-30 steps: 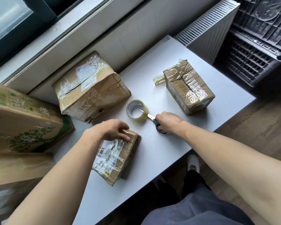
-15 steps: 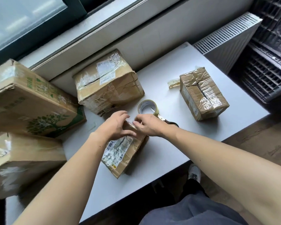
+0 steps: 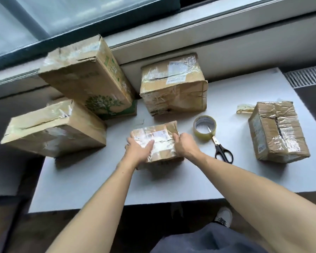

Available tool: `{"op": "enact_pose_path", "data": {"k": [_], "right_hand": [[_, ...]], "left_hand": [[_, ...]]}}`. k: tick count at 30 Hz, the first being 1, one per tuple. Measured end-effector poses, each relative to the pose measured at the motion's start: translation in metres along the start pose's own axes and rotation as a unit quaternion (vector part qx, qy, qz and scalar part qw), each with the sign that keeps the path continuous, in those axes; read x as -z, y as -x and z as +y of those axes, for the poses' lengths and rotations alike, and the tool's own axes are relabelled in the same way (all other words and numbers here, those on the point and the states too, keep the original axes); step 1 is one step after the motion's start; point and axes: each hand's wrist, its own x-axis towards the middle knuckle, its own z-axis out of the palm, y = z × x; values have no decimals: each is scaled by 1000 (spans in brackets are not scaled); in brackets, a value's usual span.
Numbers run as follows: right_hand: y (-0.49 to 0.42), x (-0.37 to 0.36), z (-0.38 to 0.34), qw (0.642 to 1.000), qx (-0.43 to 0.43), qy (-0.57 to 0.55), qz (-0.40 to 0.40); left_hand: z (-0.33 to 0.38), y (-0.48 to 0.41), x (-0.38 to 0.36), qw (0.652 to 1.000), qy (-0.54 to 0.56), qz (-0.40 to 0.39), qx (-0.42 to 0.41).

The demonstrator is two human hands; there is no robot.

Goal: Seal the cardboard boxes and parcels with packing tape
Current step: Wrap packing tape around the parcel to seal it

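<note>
Just left of the tape roll (image 3: 204, 127) on the table (image 3: 98, 179), the small parcel (image 3: 159, 143) is gripped by the left hand (image 3: 138, 150) and right hand (image 3: 185, 146), fingers (image 3: 175, 137) curled round its side edges; it looks taped, while the gaping box (image 3: 53, 128) farther left seems unsealed.

Nothing can be read: the white shipping label (image 3: 160, 134) on the small parcel (image 3: 164, 155), the address label (image 3: 176, 80) on the large box (image 3: 173, 99) and the green print (image 3: 111, 65) near the tree emblem (image 3: 102, 104) on the tall box (image 3: 80, 79) are all blurred.
</note>
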Motion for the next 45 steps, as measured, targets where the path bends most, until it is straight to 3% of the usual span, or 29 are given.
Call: {"op": "enact_pose_path", "data": {"k": [4,11,16,23,29,32,34,36,38,41,43,45], "right_hand": [[6,-4,-6,997,-28,-65,37],[25,-7,-26,988,-61,-105,95],[20,8,-47,974,-52,-106,195],[22,13,-75,956,3,-93,277],[24,18,-100,968,29,-117,218],[21,20,-106,959,22,-115,257],[18,27,-111,948,-19,-135,289],[10,37,-115,935,-75,-185,292],[4,46,-122,918,-110,-246,290],[6,55,-135,909,-75,-333,240],[15,53,-144,927,27,-322,191],[13,50,-139,941,92,-271,178]], "left_hand": [[-11,1,1,990,130,41,29],[18,26,0,985,64,159,-9],[32,25,15,971,95,213,-54],[33,0,63,964,101,189,-157],[21,-18,98,957,145,171,-183],[21,-14,113,945,148,173,-236],[20,-11,121,932,200,107,-282],[19,-10,129,904,260,-20,-337],[16,-16,135,886,247,-81,-385],[21,-26,135,900,242,16,-361],[29,-23,136,910,244,93,-321],[38,-19,134,915,240,118,-301]]}}
